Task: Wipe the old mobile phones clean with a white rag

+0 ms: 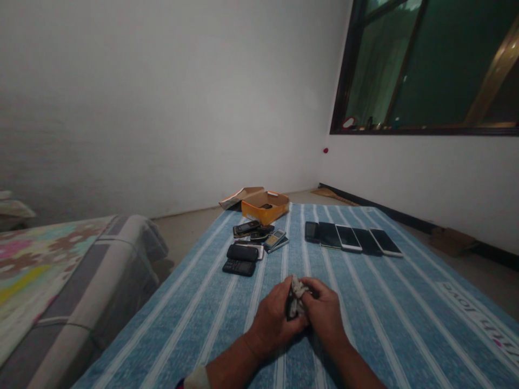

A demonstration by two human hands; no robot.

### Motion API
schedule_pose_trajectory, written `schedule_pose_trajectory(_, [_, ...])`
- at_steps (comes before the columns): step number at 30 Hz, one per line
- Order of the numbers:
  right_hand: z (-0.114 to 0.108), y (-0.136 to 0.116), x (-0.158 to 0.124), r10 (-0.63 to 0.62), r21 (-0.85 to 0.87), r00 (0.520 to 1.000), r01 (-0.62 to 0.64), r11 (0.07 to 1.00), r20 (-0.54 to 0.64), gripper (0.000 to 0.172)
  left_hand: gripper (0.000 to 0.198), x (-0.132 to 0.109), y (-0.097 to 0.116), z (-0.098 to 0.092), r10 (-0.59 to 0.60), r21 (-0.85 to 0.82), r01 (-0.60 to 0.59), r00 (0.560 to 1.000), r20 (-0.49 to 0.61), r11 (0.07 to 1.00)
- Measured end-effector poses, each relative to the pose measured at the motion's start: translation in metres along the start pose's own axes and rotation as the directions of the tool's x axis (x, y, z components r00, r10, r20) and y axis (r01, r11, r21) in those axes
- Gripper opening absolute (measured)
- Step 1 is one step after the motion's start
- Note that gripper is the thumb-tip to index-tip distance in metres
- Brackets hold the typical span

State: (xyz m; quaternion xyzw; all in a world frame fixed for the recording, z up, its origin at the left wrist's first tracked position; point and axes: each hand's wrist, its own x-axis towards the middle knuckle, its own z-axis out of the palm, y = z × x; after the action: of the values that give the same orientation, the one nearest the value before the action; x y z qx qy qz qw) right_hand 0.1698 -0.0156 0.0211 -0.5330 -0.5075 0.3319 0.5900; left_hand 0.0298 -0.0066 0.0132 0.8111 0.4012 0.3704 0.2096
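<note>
My left hand (276, 309) is closed around a dark mobile phone (289, 307), of which only a narrow edge shows between the fingers. A crumpled whitish cloth (298, 294) lies against it, pinched in my right hand (324, 308). Both hands meet low over the blue striped cloth (227, 324) that covers the table. Beyond my left hand lies a loose group of older phones, among them a black keypad phone (239, 267) and a grey keypad phone (275, 238). Farther right, several touchscreen phones, including a white-edged one (386, 242), lie side by side in a row.
An open orange box (265, 208) with a phone inside stands at the table's far end, its lid (242, 198) beside it. A bed with a patterned cover (52, 270) is on the left. A brown carton (452, 241) lies on the floor by the right wall.
</note>
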Motion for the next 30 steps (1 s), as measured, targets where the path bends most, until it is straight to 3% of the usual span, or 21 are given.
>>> schedule_pose_trajectory(4, [0.002, 0.001, -0.002, 0.024, 0.078, 1.000, -0.023, 0.997, -0.010, 0.033, 0.040, 0.000, 0.004, -0.004, -0.010, -0.048, 0.010, 1.000, 0.014, 0.999])
schedule_pose_trajectory(7, [-0.003, -0.003, -0.003, -0.065, -0.013, 0.993, 0.066, 0.998, 0.095, 0.029, 0.034, 0.002, 0.006, -0.009, -0.018, -0.078, 0.017, 1.000, -0.007, 0.997])
schedule_pose_trajectory(11, [-0.012, -0.013, -0.005, -0.201, -0.204, 0.937, 0.264, 0.943, 0.285, 0.033, 0.026, 0.006, 0.007, -0.013, -0.064, -0.116, 0.058, 0.997, -0.047, 0.991])
schedule_pose_trajectory(16, [-0.016, -0.018, -0.007, -0.248, -0.303, 0.849, 0.417, 0.857, 0.467, 0.046, 0.021, 0.007, 0.008, -0.014, -0.185, -0.168, 0.167, 0.978, -0.098, 0.971])
schedule_pose_trajectory(20, [-0.016, -0.011, -0.006, -0.315, -0.335, 0.832, 0.489, 0.805, 0.456, 0.049, 0.022, 0.006, 0.011, -0.012, -0.199, -0.237, 0.176, 0.977, -0.074, 0.955])
schedule_pose_trajectory(26, [-0.016, 0.013, 0.001, -0.507, -0.551, 0.790, 0.608, 0.572, 0.345, 0.038, 0.023, 0.005, 0.009, -0.010, -0.002, -0.096, -0.009, 0.993, -0.120, 0.995])
schedule_pose_trajectory(28, [-0.014, 0.017, 0.001, -0.503, -0.639, 0.795, 0.587, 0.497, 0.340, 0.032, 0.022, 0.004, 0.005, -0.010, 0.032, -0.029, -0.037, 0.988, -0.151, 0.999])
schedule_pose_trajectory(30, [-0.013, 0.017, -0.002, -0.421, -0.697, 0.822, 0.557, 0.452, 0.383, 0.027, 0.021, 0.004, 0.000, -0.010, 0.032, 0.023, -0.028, 0.985, -0.171, 0.999])
